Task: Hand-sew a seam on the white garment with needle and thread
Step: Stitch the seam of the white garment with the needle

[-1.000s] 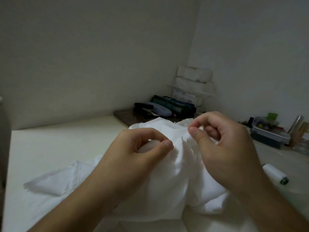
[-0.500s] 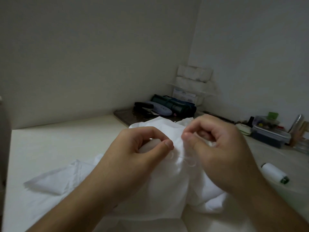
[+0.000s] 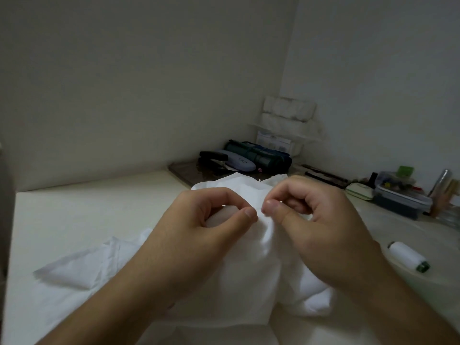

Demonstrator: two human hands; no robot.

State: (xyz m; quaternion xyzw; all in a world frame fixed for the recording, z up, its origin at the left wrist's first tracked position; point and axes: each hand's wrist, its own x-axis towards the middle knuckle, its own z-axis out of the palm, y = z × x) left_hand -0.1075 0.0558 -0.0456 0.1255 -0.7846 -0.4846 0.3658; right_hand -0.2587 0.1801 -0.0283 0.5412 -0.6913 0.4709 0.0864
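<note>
Mid-stitch: my left hand (image 3: 199,227) pinches the crumpled white cotton garment (image 3: 249,270), right hand (image 3: 311,220) curled at the seam, needle not visible; next, tension thread gently.

Garment (image 3: 239,282) on table (image 3: 87,207) — thread spool (image 3: 408,256) right.

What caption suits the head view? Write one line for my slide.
Both hands, left and right, pinch a white garment on a table.

Against the corner wall, a glasses case (image 3: 240,163) lies beside a dark rolled pouch (image 3: 258,155); a plastic box (image 3: 400,199) sits well right of the case.
</note>
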